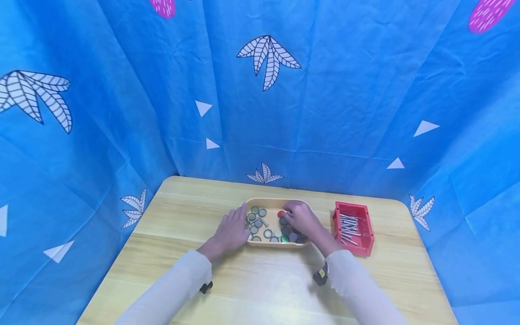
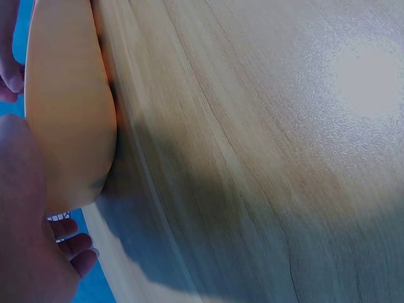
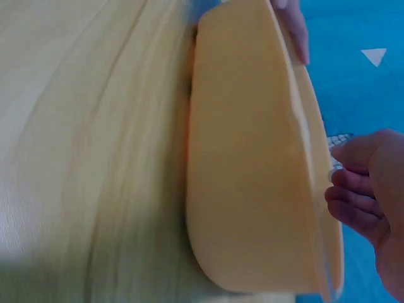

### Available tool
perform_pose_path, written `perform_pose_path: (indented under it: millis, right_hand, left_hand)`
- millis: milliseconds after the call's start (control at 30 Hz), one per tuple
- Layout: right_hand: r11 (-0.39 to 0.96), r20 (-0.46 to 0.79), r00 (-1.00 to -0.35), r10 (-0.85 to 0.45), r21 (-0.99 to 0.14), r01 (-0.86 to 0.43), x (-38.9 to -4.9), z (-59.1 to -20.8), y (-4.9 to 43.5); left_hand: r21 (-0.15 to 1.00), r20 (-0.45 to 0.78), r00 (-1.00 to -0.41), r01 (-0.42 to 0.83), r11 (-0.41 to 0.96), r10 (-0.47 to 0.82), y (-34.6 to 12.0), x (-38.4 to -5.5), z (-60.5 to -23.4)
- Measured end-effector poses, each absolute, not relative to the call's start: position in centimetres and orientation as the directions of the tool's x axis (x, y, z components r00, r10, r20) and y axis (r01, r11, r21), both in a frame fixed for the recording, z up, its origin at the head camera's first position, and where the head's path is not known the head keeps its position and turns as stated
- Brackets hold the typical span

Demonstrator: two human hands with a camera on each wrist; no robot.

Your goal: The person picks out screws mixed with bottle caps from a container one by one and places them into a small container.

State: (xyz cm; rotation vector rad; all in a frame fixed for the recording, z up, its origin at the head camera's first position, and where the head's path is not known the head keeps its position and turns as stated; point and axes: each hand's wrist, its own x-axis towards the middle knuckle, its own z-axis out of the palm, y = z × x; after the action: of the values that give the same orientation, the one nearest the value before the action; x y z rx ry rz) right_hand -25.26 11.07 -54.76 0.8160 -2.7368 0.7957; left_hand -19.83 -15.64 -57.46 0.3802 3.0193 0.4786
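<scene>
A shallow yellow-orange tray [image 1: 280,245] stands on the table, holding bottle caps and a few silvery screws [image 1: 260,221]. My left hand [image 1: 232,231] grips the tray's left end, with fingers along that end and the thumb at the front corner. Over the tray's right half, my right hand [image 1: 302,219] reaches down with curled fingers. Its thumb and forefinger pinch a small silvery piece beside a red cap [image 1: 280,214]. In the right wrist view, the same hand [image 3: 372,196] is beyond the tray's near rim [image 3: 309,183], and the fingers hide most of the piece.
To the right of the tray is a red box [image 1: 367,241] with several long screws [image 1: 349,228] in it. Dark caps [image 1: 286,231] and a green cap [image 1: 293,237] lie in the tray's right half. A blue patterned curtain [image 1: 325,113] surrounds the wooden table [image 1: 260,289].
</scene>
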Motion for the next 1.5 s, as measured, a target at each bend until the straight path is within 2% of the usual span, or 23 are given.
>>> perform_pose_path:
  millis: [133, 233, 433, 633, 867, 1033, 1233, 1500]
  right_hand:
    - [0.720, 0.289, -0.833, -0.471, -0.420, -0.552, -25.4, -55.2, 9.9]
    - [0.737, 0.221, -0.853, -0.473, -0.430, -0.521, -25.3, -55.3, 8.9]
    - [0.726, 0.125, -0.856, -0.501, -0.478, -0.494, -25.3, -55.6, 6.9]
    - [0.745, -0.004, -0.881, -0.474, -0.535, -0.398, -25.1, -55.9, 5.3]
    - [0.756, 0.041, -0.859, -0.510, -0.455, -0.471, -24.8, -57.0, 4.6]
    - [0.792, 0.028, -0.871, -0.490, -0.402, -0.459, -25.0, -57.9, 4.3]
    - [0.801, 0.014, -0.896, -0.443, -0.442, -0.403, -25.1, -58.6, 4.3]
    - [0.791, -0.010, -0.892, -0.452, -0.467, -0.396, -25.1, -58.6, 4.2]
  left_hand:
    - [0.307, -0.023, -0.969, 0.229, 0.924, 0.248, -15.7, -19.8, -57.4]
    - [0.304, -0.025, -0.970, 0.224, 0.926, 0.243, -15.8, -19.8, -57.5]
    - [0.305, -0.016, -0.967, 0.236, 0.923, 0.253, -15.8, -19.8, -57.5]
    - [0.300, -0.004, -0.966, 0.247, 0.922, 0.260, -15.8, -19.8, -57.2]
    - [0.293, -0.021, -0.966, 0.240, 0.926, 0.257, -15.7, -20.0, -57.5]
    - [0.283, -0.009, -0.966, 0.244, 0.927, 0.257, -15.7, -20.0, -57.5]
    - [0.296, -0.022, -0.968, 0.231, 0.927, 0.248, -15.6, -20.0, -57.5]
    - [0.306, -0.007, -0.968, 0.238, 0.922, 0.252, -15.6, -20.0, -57.7]
